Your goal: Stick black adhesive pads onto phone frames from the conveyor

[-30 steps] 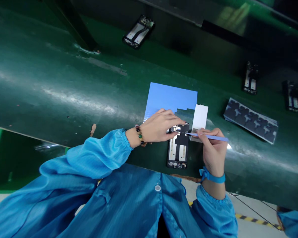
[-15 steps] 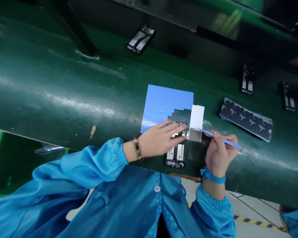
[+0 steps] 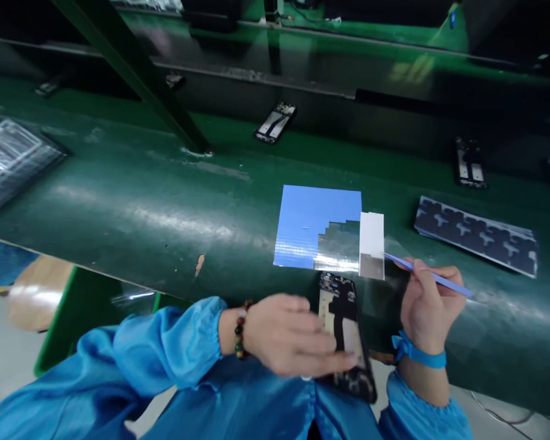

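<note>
The opened smartphone (image 3: 346, 330) has shifted to lower centre under my left hand (image 3: 288, 336), whose grip I can't tell; my right hand (image 3: 428, 299) clasps purple tweezers (image 3: 449, 283), so tool work seems paused.

A dark green post (image 3: 137, 73) slants down to the green surface (image 3: 137, 238), which has a brown chipped patch (image 3: 199, 264). Shiny clear plastic trays (image 3: 11, 156) lie at the far left. Below the surface's left front edge stand a green bin (image 3: 55, 327) and a round brown stool (image 3: 39, 293). Cables (image 3: 499, 418) trail across the pale floor (image 3: 9, 342).
</note>
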`<state>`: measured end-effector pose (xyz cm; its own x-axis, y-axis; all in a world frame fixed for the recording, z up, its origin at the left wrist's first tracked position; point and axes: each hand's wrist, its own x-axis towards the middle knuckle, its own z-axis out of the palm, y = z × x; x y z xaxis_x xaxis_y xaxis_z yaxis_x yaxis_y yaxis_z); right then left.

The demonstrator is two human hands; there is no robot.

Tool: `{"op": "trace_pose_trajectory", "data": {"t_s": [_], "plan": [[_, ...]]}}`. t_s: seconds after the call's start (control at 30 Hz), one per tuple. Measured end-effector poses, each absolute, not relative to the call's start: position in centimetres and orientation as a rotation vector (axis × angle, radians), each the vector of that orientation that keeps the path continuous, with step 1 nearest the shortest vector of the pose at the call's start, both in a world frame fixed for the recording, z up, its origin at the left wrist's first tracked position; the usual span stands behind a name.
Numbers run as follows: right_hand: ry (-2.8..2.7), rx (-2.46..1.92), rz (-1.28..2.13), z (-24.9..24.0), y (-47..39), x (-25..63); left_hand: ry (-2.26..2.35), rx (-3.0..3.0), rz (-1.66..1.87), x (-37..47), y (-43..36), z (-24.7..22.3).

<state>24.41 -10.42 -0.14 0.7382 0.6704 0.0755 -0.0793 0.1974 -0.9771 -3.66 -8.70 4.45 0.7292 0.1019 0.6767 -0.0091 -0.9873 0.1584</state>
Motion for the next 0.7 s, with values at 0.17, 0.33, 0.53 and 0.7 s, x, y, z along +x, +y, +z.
{"op": "trace_pose_trajectory", "data": {"t_s": [0.17,0.33,0.53,0.7], "plan": [[-0.563,-1.267,0.582,-0.5,-10.5,24.6,0.602,2.809,0.852,-0.3,5.5,5.0],[-0.58,-1.311,0.633,-0.8,-10.7,24.8,1.204,2.589,0.564,3.4,18.6,1.2],[-0.603,-1.372,0.674,-0.9,-11.1,24.8,1.37,2.493,0.544,3.1,23.4,-0.9],[-0.625,-1.425,0.699,-0.9,-11.3,24.8,1.835,2.185,0.714,-0.3,25.7,-0.7]]}}
